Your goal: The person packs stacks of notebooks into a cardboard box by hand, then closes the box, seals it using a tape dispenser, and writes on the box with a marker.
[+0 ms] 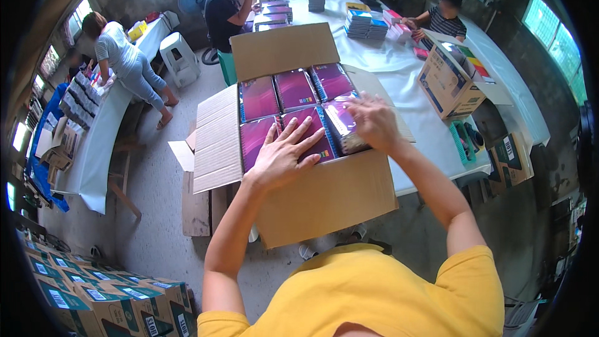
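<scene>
An open cardboard box in front of me holds purple spiral notebooks in two rows of stacks. My left hand lies flat with fingers spread on the near middle notebook stack. At the near right corner, my right hand has its bent fingers over the right side of another notebook stack. That stack sits tilted, with its near edge showing, and glare covers part of its top. The thumb's grip is partly hidden. Farther back lie more purple notebooks, level in the box.
A white-covered table extends beyond the box, bearing notebook stacks and another open carton. A green basket stands at the right edge. Three people work around the tables. Closed cartons fill the lower left; a white stool stands behind.
</scene>
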### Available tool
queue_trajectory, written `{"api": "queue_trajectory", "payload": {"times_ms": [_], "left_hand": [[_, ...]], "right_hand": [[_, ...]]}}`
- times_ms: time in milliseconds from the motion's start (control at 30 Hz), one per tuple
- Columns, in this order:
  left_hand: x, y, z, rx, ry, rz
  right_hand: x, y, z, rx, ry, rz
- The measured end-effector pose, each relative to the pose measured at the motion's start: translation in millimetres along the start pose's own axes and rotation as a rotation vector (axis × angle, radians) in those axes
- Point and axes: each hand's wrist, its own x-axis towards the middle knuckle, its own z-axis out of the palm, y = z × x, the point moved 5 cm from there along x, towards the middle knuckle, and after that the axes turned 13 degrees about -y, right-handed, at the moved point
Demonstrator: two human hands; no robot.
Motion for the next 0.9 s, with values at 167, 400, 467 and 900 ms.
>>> {"api": "queue_trajectory", "payload": {"times_ms": [167,400,467,900], "left_hand": [[-5.6,-2.6,2.1,-0.012,-0.002,0.029],[-55.8,11.1,-19.9,-0.282,0.355,0.281],[-114.1,-12.1,6.1,-0.740,0.403,0.184],[-103.5,-36.9,19.5,-0.099,0.165,-0.040]], "right_hand": [[-25.1,-12.9,31.0,-0.113,-0.614,0.128],[-52.8,-24.1,-10.0,0.292,-0.045,-0.110],[-135.4,31.4,13.6,0.416,0.630,0.159],[10.3,14.6,14.5,0.530,-0.621,-0.429]]}}
